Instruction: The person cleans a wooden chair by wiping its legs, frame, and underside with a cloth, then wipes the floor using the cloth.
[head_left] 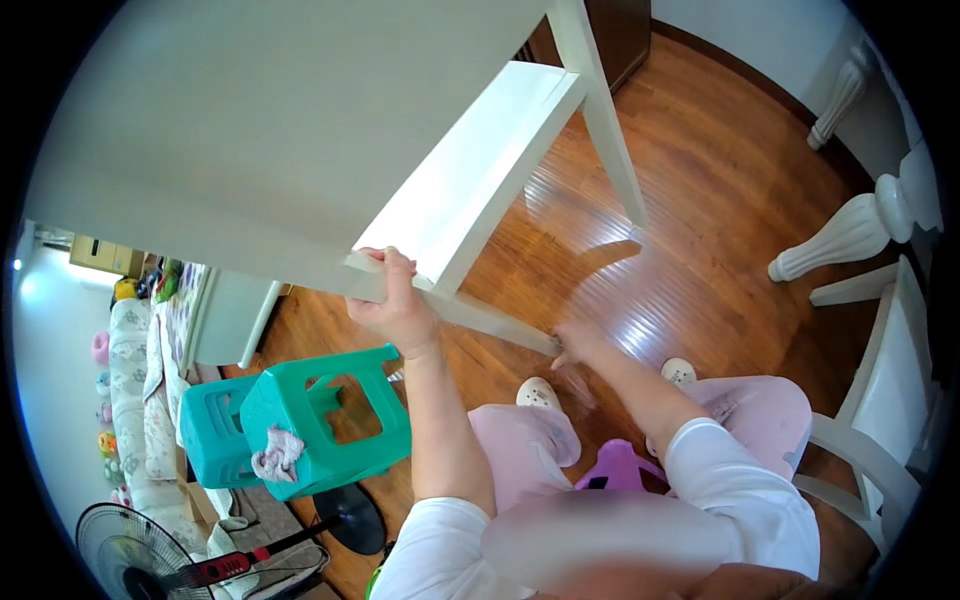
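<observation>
A large white piece of furniture (260,130) is tilted in front of me, with a bright inner panel (460,170) and white legs. My left hand (390,300) is closed round its near edge, where a leg joins the frame. My right hand (578,343) is at the lower end of the near leg (495,324), with the fingers near its tip; motion blurs them, and I cannot make out what they hold. Another leg (612,160) reaches toward the floor farther off.
Stacked green plastic stools (335,415) with a cloth (278,455) stand at the left, beside a black fan (135,550). A white chair (865,420) and a carved table leg (840,235) are at the right. A purple object (620,465) lies between my feet.
</observation>
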